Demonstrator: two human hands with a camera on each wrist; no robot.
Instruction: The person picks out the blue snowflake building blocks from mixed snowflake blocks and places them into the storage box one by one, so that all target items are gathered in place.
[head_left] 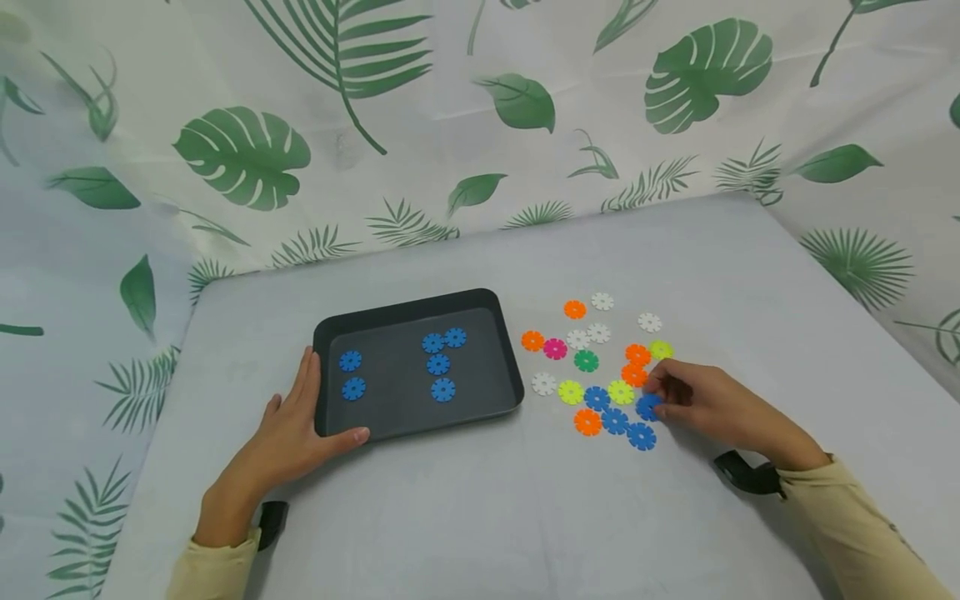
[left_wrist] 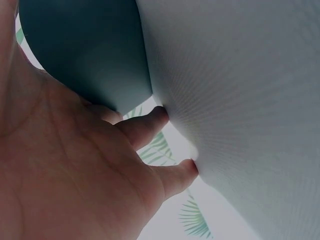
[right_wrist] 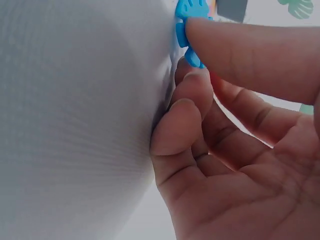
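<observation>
My right hand point(head_left: 708, 404) pinches a blue notched interlocking disc point(head_left: 648, 407) between thumb and fingertips, at the right of a loose spread of discs. Close up in the right wrist view, the thumb lies against the blue disc point(right_wrist: 194, 9) with the other fingers curled near the cloth. On the other side, my left hand point(head_left: 288, 437) rests against the near left corner of a dark grey tray point(head_left: 390, 423). Its fingers lie straight along the left wall and its thumb along the front rim. Inside the tray are two blue discs point(head_left: 350, 360) at left and several blue discs point(head_left: 438, 364) right of middle.
Loose discs lie right of the tray: blue discs point(head_left: 615, 421), orange discs point(head_left: 588, 422), yellow discs point(head_left: 571, 392), white discs point(head_left: 543, 383), a green disc point(head_left: 587, 361) and a pink disc point(head_left: 555, 349). A leaf-patterned curtain point(head_left: 420, 108) stands behind the white-covered table point(head_left: 465, 517).
</observation>
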